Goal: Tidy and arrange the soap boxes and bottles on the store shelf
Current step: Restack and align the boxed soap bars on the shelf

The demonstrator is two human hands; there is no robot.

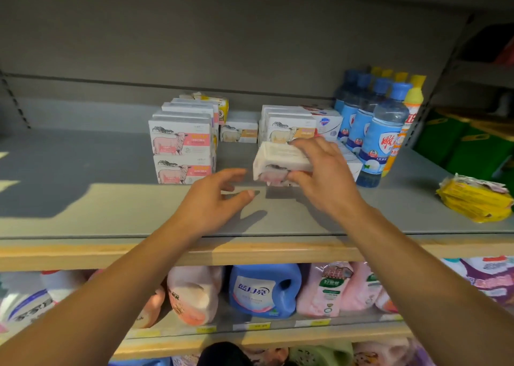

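Right hand (319,171): fingers curled over the soap box (281,161), thumb under its front, box tilted just off the shelf (111,212).
Left hand (214,198): fingers spread and loose, holding nothing, just left of the box.
Neighbours: pink stack (182,154) left, blue bottles (381,132) right.
Room: bare grey shelf ahead to its front edge.

One wide-angle head camera looks forward and slightly down from close range onto the grey shelf (111,212), with lower shelves beneath.
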